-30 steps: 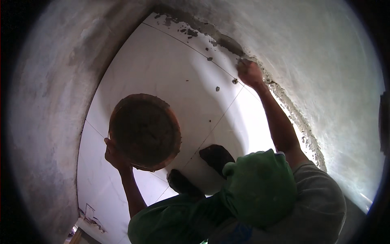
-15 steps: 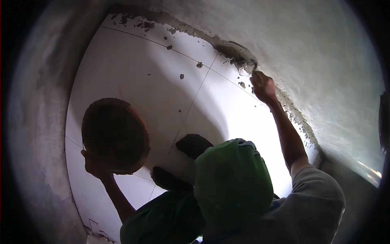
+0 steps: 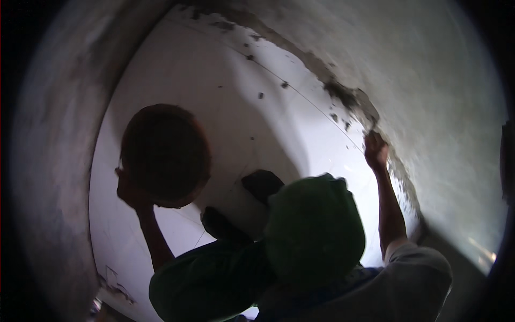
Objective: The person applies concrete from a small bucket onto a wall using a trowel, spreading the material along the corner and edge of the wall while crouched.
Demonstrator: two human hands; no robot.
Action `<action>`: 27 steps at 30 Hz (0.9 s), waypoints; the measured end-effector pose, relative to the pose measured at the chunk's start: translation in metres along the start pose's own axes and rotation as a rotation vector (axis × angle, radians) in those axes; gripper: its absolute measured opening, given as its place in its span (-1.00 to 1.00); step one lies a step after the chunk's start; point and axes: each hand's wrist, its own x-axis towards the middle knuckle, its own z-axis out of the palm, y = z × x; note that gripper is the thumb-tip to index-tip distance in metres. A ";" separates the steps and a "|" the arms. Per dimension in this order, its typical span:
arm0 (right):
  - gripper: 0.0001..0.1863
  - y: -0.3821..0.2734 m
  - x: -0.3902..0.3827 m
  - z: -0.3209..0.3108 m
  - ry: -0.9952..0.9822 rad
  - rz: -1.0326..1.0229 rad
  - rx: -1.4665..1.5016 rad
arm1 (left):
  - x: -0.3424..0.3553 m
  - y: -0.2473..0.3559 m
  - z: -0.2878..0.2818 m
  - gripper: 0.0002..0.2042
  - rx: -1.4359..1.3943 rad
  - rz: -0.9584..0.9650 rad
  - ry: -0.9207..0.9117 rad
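Note:
My left hand (image 3: 131, 190) is closed on the lower left rim of a round, reddish-brown basin (image 3: 166, 155). Its inside is too dark to make out. At the foot of the right wall, my right hand (image 3: 376, 149) grips what looks like a trowel (image 3: 368, 109), its blade blurred and lying against the mortar. A rough band of grey mortar (image 3: 300, 51) runs along the joint between wall and floor. Crumbs of mortar (image 3: 285, 85) lie scattered on the tiles beside it.
Pale floor tiles (image 3: 182, 70) with thin dark joints lie between two curved-looking grey walls. Two dark shoes (image 3: 262, 185) stand on the tiles in the middle. A green cap (image 3: 316, 231) covers part of the lower view. Debris (image 3: 115, 292) lies at the lower left.
My right hand and the trowel have moved nearer along the wall joint. The basin sits slightly higher and farther right in the view, which has itself shifted.

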 end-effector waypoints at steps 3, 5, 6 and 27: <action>-0.87 -0.069 0.031 -0.027 0.167 0.137 0.328 | 0.008 0.018 -0.018 -0.65 -0.129 0.196 0.002; -0.83 -0.122 0.062 -0.052 0.142 0.444 0.504 | 0.008 0.023 -0.012 -0.73 -0.262 0.322 0.093; -0.79 -0.128 0.078 -0.045 0.234 0.311 0.486 | 0.015 0.020 0.002 -0.74 -0.126 0.313 0.123; -0.54 -0.310 0.243 -0.201 -0.391 -0.031 0.467 | 0.034 0.106 -0.176 -0.71 -1.027 -0.373 -0.393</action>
